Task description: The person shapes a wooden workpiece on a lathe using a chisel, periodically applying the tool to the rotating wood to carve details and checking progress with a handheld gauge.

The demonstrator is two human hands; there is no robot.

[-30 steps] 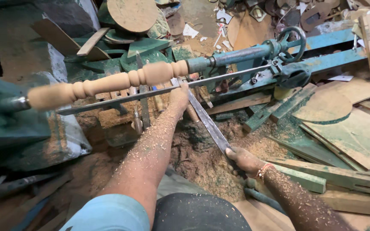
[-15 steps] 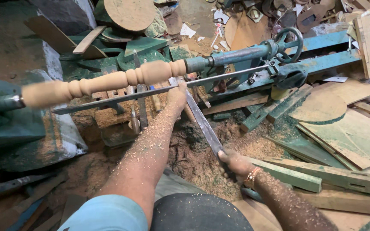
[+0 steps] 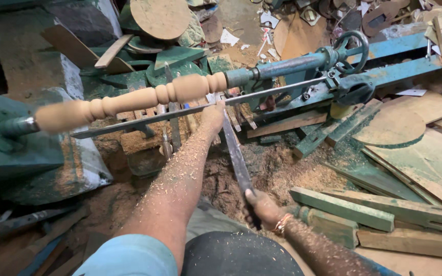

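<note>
A pale turned wooden spindle (image 3: 129, 101) with beads and grooves is mounted on a green-blue lathe (image 3: 303, 65). A long flat metal chisel (image 3: 235, 151) rests on the metal tool rest bar (image 3: 144, 118), its tip at the spindle's right end. My left hand (image 3: 212, 116), dusted with sawdust, presses the blade down against the bar. My right hand (image 3: 261, 206), wearing a bracelet, grips the chisel's lower handle end close to my body.
Sawdust (image 3: 277, 174) is heaped under the lathe. Green-painted wooden planks (image 3: 344, 208) and round wooden cut-outs (image 3: 390, 127) lie to the right. A round wooden disc (image 3: 160, 17) and scraps sit behind the lathe. The green headstock (image 3: 1, 148) stands at left.
My right hand has drawn back toward my body with the chisel handle. The left hand stays on the tool rest near the spindle's right end.
</note>
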